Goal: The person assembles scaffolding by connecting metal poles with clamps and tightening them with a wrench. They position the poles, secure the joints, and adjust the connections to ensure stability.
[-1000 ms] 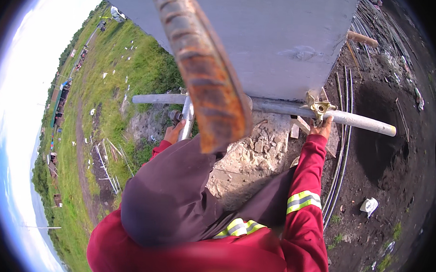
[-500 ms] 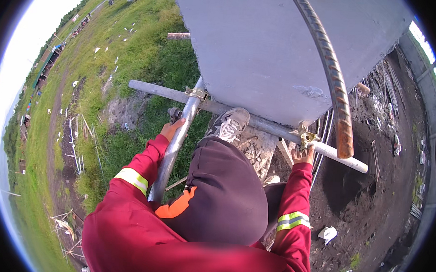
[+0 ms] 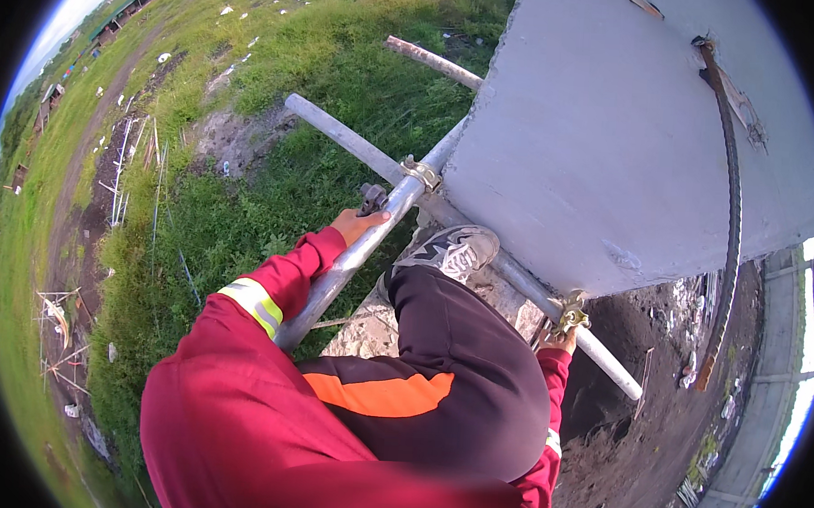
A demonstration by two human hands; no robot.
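My left hand (image 3: 358, 226) is wrapped around a slanting steel scaffold pipe (image 3: 333, 273), just below a small dark clamp (image 3: 371, 198). Higher up, a brass-coloured clamp (image 3: 420, 174) joins this pipe to a crosswise pipe (image 3: 613, 365) running along the foot of a grey concrete block (image 3: 601, 172). At the right, my right hand (image 3: 559, 339) is closed against the underside of another scaffold clamp (image 3: 570, 313) on that crosswise pipe; part of the hand is hidden. My grey sneaker (image 3: 466, 252) is at the crosswise pipe, between the two hands, with the knee bent.
A curved rusty rebar (image 3: 732, 196) sticks out from the concrete. Another pipe (image 3: 433, 62) juts from behind the block. Rough concrete (image 3: 363, 329) lies below my leg. Far beneath are grass (image 3: 215, 282), dark soil (image 3: 634, 473) and a concrete wall (image 3: 768, 406) at right.
My view has shifted and turned; the block and rebar appear farther right and more of the block's top shows. Both hands keep their places on the pipe and clamp.
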